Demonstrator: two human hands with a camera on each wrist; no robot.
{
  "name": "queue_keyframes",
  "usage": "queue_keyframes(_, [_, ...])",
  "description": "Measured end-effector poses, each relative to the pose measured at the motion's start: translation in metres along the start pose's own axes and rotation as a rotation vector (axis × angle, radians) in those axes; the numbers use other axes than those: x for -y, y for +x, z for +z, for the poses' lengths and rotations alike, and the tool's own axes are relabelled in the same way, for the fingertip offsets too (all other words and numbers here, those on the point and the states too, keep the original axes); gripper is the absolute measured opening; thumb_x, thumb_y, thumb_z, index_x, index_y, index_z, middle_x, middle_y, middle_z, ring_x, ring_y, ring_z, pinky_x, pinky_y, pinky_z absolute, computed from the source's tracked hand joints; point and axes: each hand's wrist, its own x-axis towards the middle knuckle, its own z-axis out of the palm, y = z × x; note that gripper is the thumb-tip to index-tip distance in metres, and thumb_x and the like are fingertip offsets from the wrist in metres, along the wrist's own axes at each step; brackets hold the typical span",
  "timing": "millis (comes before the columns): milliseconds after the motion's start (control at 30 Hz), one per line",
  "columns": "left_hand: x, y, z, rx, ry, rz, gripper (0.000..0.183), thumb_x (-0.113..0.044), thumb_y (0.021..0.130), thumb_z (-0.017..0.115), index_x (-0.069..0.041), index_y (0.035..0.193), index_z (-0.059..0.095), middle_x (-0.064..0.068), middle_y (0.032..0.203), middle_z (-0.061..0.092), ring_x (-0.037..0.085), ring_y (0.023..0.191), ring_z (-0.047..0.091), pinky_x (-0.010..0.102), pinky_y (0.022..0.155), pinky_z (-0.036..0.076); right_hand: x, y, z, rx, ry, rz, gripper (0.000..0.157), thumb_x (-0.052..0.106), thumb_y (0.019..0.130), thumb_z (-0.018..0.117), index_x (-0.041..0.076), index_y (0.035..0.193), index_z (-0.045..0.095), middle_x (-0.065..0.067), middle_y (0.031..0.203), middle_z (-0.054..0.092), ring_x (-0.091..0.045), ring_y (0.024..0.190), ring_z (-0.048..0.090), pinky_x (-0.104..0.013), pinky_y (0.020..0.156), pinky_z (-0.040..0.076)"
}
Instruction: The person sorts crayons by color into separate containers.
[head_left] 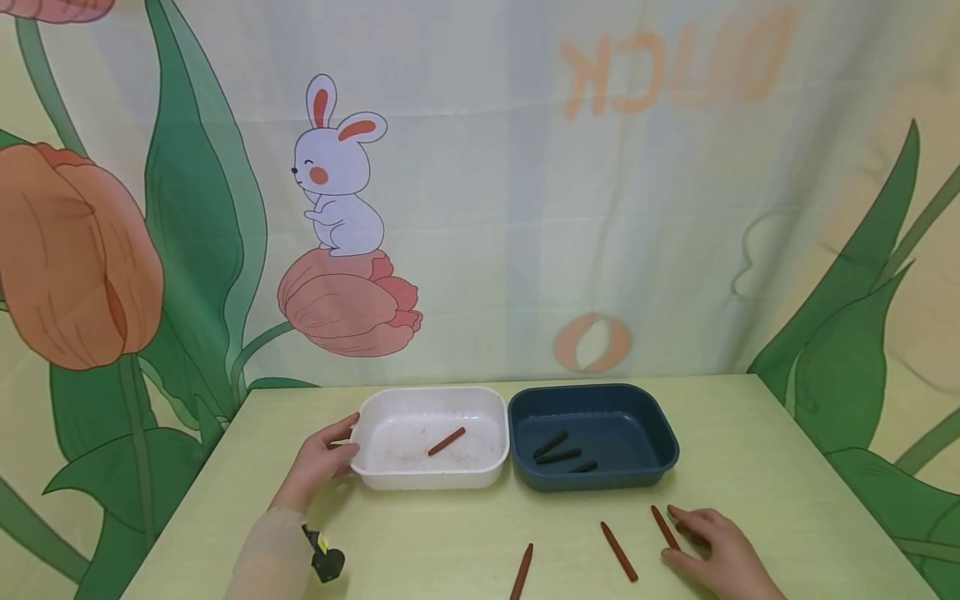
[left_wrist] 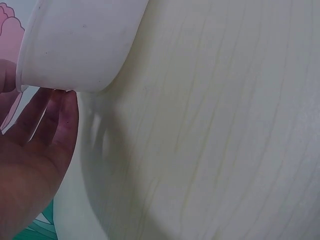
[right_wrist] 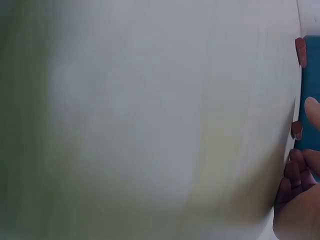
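My left hand [head_left: 318, 462] holds the left end of a white tray [head_left: 431, 481], its thumb and fingers at the rim. In the left wrist view, the fingers [left_wrist: 65, 117] touch the white tray [left_wrist: 82, 45]. One reddish-brown crayon [head_left: 447, 441] lies inside that tray. On the table, my right hand [head_left: 720, 546] is around another reddish-brown crayon [head_left: 664, 527], with thumb and fingers apart on either side. In the right wrist view, the crayon's end [right_wrist: 297, 130] shows between thumb and fingers. Two more reddish-brown crayons [head_left: 618, 551] [head_left: 522, 572] lie to its left.
A dark blue tray [head_left: 600, 481] stands against the white one's right side and holds three dark crayons [head_left: 558, 456]. The pale yellow-green table [head_left: 420, 542] ends at a printed curtain [head_left: 480, 208]. A small black object [head_left: 327, 564] is at my left wrist.
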Motion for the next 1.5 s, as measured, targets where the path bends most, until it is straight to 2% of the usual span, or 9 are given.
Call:
queue_keyframes(300, [0.003,0.003,0.0,-0.004,0.008,0.0,0.058,-0.008,0.095,0.06,-0.008,0.151,0.041,0.027,0.138,0.048,0.034,0.111,0.057,0.035,0.079,0.058,0.002,0.004,0.004,0.011,-0.006,0.032,0.058,0.035,0.076,0.085,0.004,0.122,0.07,0.001,0.095,0.061,-0.014,0.086,0.055,-0.035,0.075,0.05])
queue_keyframes(500, [0.002,0.003,0.0,-0.011,0.018,-0.009,0.058,-0.009,0.096,0.059,-0.009,0.151,0.041,0.026,0.139,0.048,0.034,0.112,0.057,0.036,0.08,0.058,0.006,0.006,0.005,0.005,0.019,0.087,0.036,0.012,0.081,0.08,0.005,0.116,0.073,0.001,0.088,0.06,-0.013,0.078,0.053,-0.031,0.068,0.048])
queue_keyframes(600, [0.002,0.002,0.0,-0.012,0.024,-0.011,0.059,-0.009,0.096,0.059,-0.009,0.152,0.04,0.026,0.139,0.047,0.034,0.112,0.056,0.035,0.081,0.057,0.007,0.006,0.005,-0.001,0.032,0.101,0.031,0.004,0.082,0.076,0.005,0.113,0.075,0.0,0.089,0.061,-0.014,0.077,0.054,-0.032,0.068,0.048])
queue_keyframes(800, [0.002,0.001,0.002,-0.016,0.032,-0.021,0.059,-0.01,0.096,0.06,-0.01,0.152,0.041,0.026,0.14,0.047,0.034,0.112,0.057,0.035,0.081,0.057,0.007,0.003,0.001,-0.012,0.04,0.09,0.027,0.001,0.083,0.075,0.009,0.108,0.077,0.001,0.091,0.062,-0.015,0.081,0.057,-0.035,0.072,0.05])
queue_keyframes(967, [0.002,0.001,0.002,-0.02,0.04,-0.016,0.058,-0.01,0.096,0.06,-0.01,0.151,0.041,0.026,0.14,0.048,0.033,0.11,0.057,0.035,0.081,0.057,0.009,0.002,-0.002,-0.019,0.062,0.069,0.027,0.001,0.084,0.074,0.012,0.109,0.077,0.002,0.093,0.062,-0.014,0.084,0.057,-0.033,0.073,0.05])
queue_keyframes(1267, [0.002,0.002,0.002,-0.012,0.023,-0.009,0.058,-0.01,0.096,0.061,-0.01,0.151,0.042,0.026,0.14,0.048,0.035,0.11,0.057,0.035,0.08,0.057,0.031,0.002,-0.006,-0.059,0.08,-0.04,0.029,0.001,0.084,0.075,0.018,0.107,0.078,0.006,0.089,0.06,-0.01,0.079,0.054,-0.025,0.068,0.048])
queue_keyframes(1400, [0.002,0.002,0.001,-0.012,0.017,-0.011,0.058,-0.009,0.095,0.06,-0.009,0.151,0.042,0.026,0.14,0.047,0.035,0.111,0.057,0.035,0.08,0.057,0.039,0.004,-0.006,-0.093,0.088,-0.125,0.031,-0.001,0.083,0.075,0.018,0.108,0.078,0.009,0.089,0.059,-0.007,0.077,0.052,-0.024,0.067,0.048])
queue_keyframes(1500, [0.001,0.001,0.002,-0.01,0.018,-0.013,0.059,-0.008,0.096,0.06,-0.009,0.151,0.041,0.026,0.14,0.047,0.036,0.111,0.057,0.035,0.08,0.057,0.042,0.006,-0.006,-0.143,0.092,-0.221,0.033,-0.004,0.081,0.076,0.016,0.107,0.078,0.011,0.089,0.058,-0.004,0.076,0.052,-0.024,0.066,0.047])
